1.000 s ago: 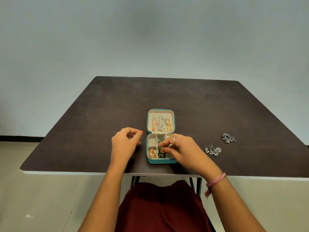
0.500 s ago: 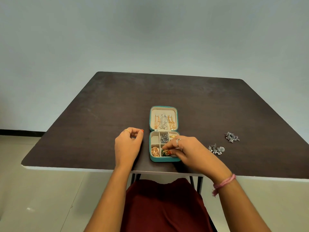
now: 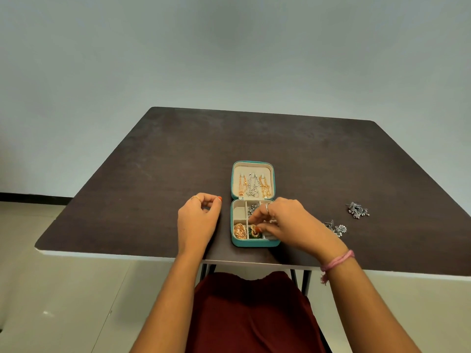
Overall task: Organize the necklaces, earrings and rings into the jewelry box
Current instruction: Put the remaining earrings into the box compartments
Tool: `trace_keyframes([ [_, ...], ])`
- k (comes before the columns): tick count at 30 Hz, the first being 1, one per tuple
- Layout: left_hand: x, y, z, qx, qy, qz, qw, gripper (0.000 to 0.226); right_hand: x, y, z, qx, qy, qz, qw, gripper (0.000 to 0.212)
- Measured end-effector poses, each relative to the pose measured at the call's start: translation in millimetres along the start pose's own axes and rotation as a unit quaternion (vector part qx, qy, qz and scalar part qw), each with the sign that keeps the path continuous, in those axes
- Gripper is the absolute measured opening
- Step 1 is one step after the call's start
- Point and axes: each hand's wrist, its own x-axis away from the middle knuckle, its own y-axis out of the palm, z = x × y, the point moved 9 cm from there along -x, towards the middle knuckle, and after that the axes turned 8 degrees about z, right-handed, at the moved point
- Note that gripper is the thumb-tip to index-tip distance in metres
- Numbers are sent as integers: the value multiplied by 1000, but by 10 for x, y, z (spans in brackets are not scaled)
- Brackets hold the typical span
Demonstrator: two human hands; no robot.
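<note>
The right hand (image 3: 288,225) is seen pinching a green earring (image 3: 254,232) inside the jewelry box (image 3: 254,243), while the loose silver earrings (image 3: 337,229) are left nearest to it, on its right.

A teal box (image 3: 253,242) lies open near the table's (image 3: 158,161) near edge, chains (image 3: 253,186) hung in its lid. The right hand (image 3: 290,225) reaches into the tray, its fingertips (image 3: 258,229) at a green-and-gold piece (image 3: 254,233) in the near middle compartment. The left hand (image 3: 197,222) rests curled just left of the box. Two silver earrings (image 3: 337,228) (image 3: 357,210) lie toward the right edge.
</note>
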Motion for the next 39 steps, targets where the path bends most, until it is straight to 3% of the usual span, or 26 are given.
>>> trace_keyframes([
  [12,13,-9,19,1,-1,-1,1000,7,50,-49,0,10,4,30,999,23],
  [18,16,-10,15,3,-7,0,1000,7,83,-7,5,27,0,-6,1000,30],
  [29,14,-85,75,102,-62,15,993,5,383,-730,535,-52,37,159,985,21],
  [34,81,-25,443,148,-16,-8,989,5,534,-907,850,-54,68,182,979,17],
  [39,314,219,897,194,22,-77,978,3,686,-975,1182,-75,121,218,966,11],
])
